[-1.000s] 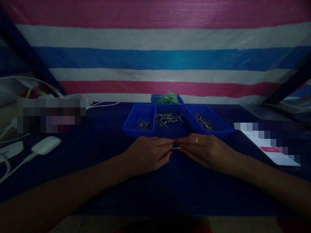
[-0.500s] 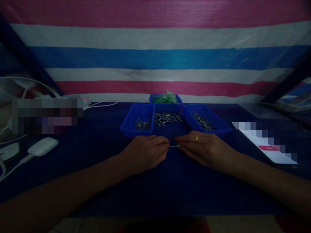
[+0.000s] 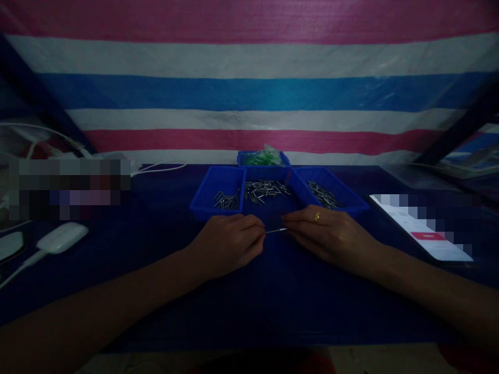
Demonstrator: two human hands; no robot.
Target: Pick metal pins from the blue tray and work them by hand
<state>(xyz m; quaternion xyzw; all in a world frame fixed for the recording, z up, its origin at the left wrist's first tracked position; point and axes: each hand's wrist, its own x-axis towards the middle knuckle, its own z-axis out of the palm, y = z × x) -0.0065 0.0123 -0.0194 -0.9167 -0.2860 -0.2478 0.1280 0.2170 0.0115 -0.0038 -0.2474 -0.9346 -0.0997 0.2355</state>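
Between my two hands a thin metal rod (image 3: 276, 230) spans the gap, close above the dark blue table. My left hand (image 3: 233, 240) pinches its left end with the fingertips. The right end is held in the closed fingertips of my right hand (image 3: 325, 231), which wears a gold ring. Just beyond my hands, a loose pile of metal pins (image 3: 267, 190) lies on the table. Bent metal pieces (image 3: 226, 200) lie in the left blue tray (image 3: 218, 179), and more pins (image 3: 323, 195) lie in the right blue tray (image 3: 346, 195).
A third blue tray (image 3: 284, 160) with a green item in clear plastic (image 3: 265, 157) stands at the back. A lit phone (image 3: 429, 236) lies at the right. White chargers (image 3: 62, 238) and cables are at the left. A striped sheet (image 3: 249, 93) hangs behind the table.
My left hand has shifted slightly left, and the gap between my hands is wider. More of the rod shows, now tilted up to the right. The whole view has moved a little.
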